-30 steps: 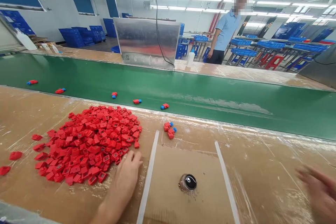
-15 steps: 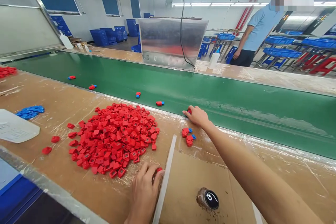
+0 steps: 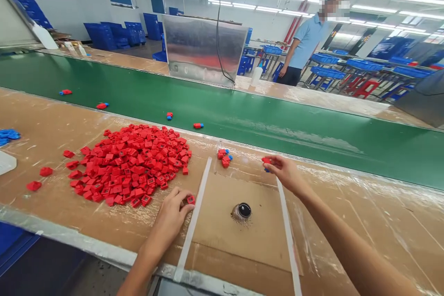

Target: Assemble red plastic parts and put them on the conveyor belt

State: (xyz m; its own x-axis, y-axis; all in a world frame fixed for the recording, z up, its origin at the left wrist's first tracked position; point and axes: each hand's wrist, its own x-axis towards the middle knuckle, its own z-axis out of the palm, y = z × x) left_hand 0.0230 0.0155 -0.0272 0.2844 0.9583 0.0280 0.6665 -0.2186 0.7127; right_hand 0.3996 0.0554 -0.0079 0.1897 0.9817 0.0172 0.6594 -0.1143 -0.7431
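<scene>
My left hand [image 3: 169, 222] is shut on a small red plastic part [image 3: 190, 200], just left of a white strip [image 3: 193, 218] and close to the lower right of a large heap of red plastic parts [image 3: 128, 164]. My right hand [image 3: 283, 172] pinches a red part with a blue end [image 3: 266, 162] over the table, above the top of a second white strip [image 3: 288, 231]. A small cluster of red-and-blue parts [image 3: 224, 157] lies to its left. Between the strips, a black round object [image 3: 243, 211] sits on a cardboard sheet [image 3: 243, 240].
A green conveyor belt [image 3: 222, 111] runs behind the table and carries several scattered red-and-blue parts. Blue pieces [image 3: 7, 136] lie at the far left. Beyond the belt stand a metal shield [image 3: 204, 51], a person in a blue shirt [image 3: 308, 39], and blue crates.
My right hand has moved back from the belt edge toward me, now holding a part. My left hand has moved slightly left, still holding its red part. The view has shifted.
</scene>
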